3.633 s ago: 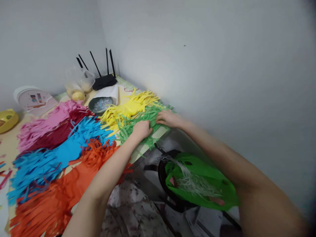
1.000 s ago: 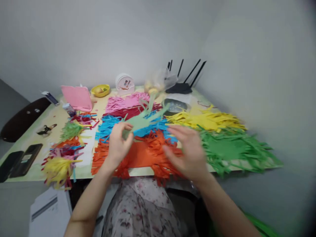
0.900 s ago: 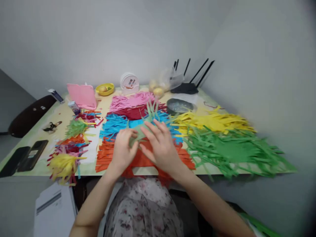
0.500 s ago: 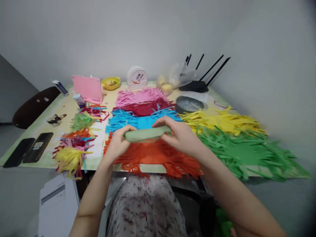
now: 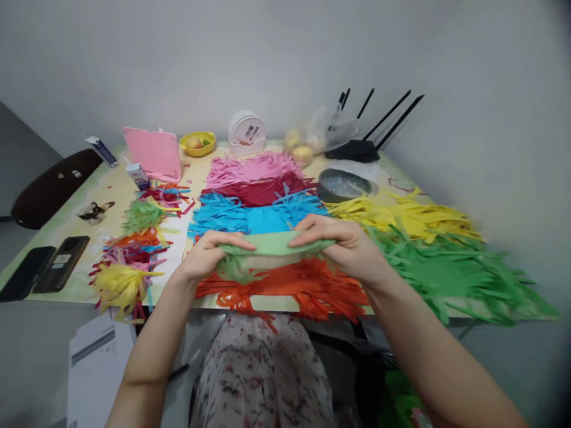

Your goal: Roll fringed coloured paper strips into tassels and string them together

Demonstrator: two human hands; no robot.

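Note:
A light green fringed paper sheet point(image 5: 272, 245) is held level above the orange fringed paper point(image 5: 289, 285), at the near table edge. My left hand point(image 5: 207, 254) is closed on its left end. My right hand point(image 5: 345, 245) grips its right end with fingers curled over the top. Cut strips of the sheet hang below between the two hands. A pile of green fringed paper point(image 5: 441, 270) lies to the right of my right hand.
Blue point(image 5: 250, 215), dark red point(image 5: 263, 191), pink point(image 5: 252, 167) and yellow point(image 5: 401, 217) fringed paper cover the table. Small multicoloured tassels point(image 5: 127, 261) lie at left by two phones point(image 5: 44, 272). A dark bowl point(image 5: 343, 184), a router point(image 5: 357, 148) and a pink case point(image 5: 154, 153) stand at the back.
Both hands left the green pile with one sheet and brought it over the orange paper. It was bunched into a narrow roll half a second ago; now it is spread wider with strips hanging.

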